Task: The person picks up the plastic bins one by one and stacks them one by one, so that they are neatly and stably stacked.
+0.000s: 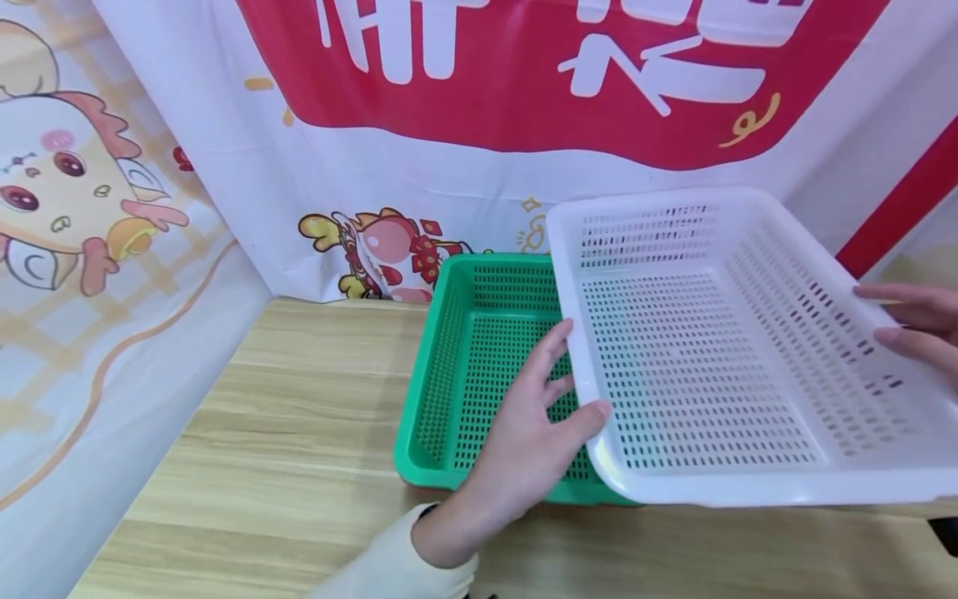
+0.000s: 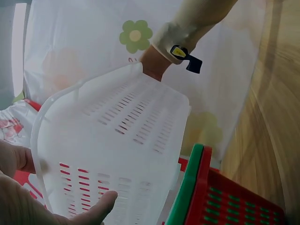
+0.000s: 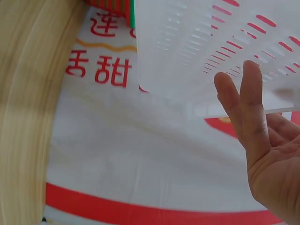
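A white plastic basket [image 1: 674, 366] with slotted walls is held up between both hands, tilted, its inside facing the head camera. My left hand [image 1: 516, 433] grips its left rim, thumb on the near part of the rim and fingers further along it. At the opposite rim, my right hand [image 1: 924, 320] holds on; the right wrist view shows its fingers [image 3: 252, 89] against the outer wall. Beneath and left of the white basket is a green basket [image 1: 416, 408], partly covered by it. In the left wrist view, the green one sits nested in a red basket [image 2: 234, 187].
A wood-grain table [image 1: 262, 449] carries the nested baskets. Behind it hangs a white cloth [image 1: 224, 125] with a large red printed panel. Another printed cloth [image 1: 67, 333] covers the left side. A small dark object [image 1: 945, 532] lies at the right edge.
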Available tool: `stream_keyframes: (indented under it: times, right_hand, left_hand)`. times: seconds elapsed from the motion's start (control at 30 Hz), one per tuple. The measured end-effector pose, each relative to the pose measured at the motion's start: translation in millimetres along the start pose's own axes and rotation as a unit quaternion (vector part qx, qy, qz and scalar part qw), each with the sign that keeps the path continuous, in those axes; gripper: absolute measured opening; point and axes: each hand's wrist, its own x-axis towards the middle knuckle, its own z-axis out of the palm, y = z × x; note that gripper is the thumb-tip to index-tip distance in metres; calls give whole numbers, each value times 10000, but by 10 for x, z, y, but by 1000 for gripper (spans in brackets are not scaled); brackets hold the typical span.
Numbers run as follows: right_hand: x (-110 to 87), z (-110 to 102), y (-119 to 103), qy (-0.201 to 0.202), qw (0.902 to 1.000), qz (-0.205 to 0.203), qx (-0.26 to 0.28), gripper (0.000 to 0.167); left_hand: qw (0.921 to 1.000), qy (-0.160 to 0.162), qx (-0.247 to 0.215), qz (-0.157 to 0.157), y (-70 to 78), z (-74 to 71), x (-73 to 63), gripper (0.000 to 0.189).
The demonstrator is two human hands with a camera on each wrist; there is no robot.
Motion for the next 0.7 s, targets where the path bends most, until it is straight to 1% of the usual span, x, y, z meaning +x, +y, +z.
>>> stream_keyframes:
  times: [0.07,0.13,0.2,0.27,0.33,0.4,0.53,0.6,0.7]
  right_hand:
    - [-26,85,-128,65,9996,-116,233,57]
    - [-29,161,-198,98,9983,-236,519,55]
    - [-38,228,-269,88,9976,-266,628,54]
    - [-56,286,-337,110,9980,-247,568,47]
    - [-76,342,-426,116,9989,-129,446,41]
    - [-92,390,-499,162,9990,-127,408,41]
    - [-91,483,-590,232,9979,-148,582,40]
    - [-94,536,-641,240,9980,-134,574,42]
    - [-98,620,-725,187,9983,-134,543,47]
  left_hand:
    - [9999,62,114,27,-5,-85,-13,82]
    - [9997,121,215,32,-15,-174,-25,80]
    - [9992,196,337,-2,-19,-262,-37,79]
    - [9987,254,436,-72,-16,-342,-49,78]
    - [9979,339,536,-146,-6,-419,-64,77]
    - [9973,414,579,-185,4,-489,-76,77]
    - [9956,586,680,-253,13,-625,-92,75]
    - [9953,618,691,-290,22,-697,-102,74]
    - [9949,574,738,-368,47,-822,-126,73]
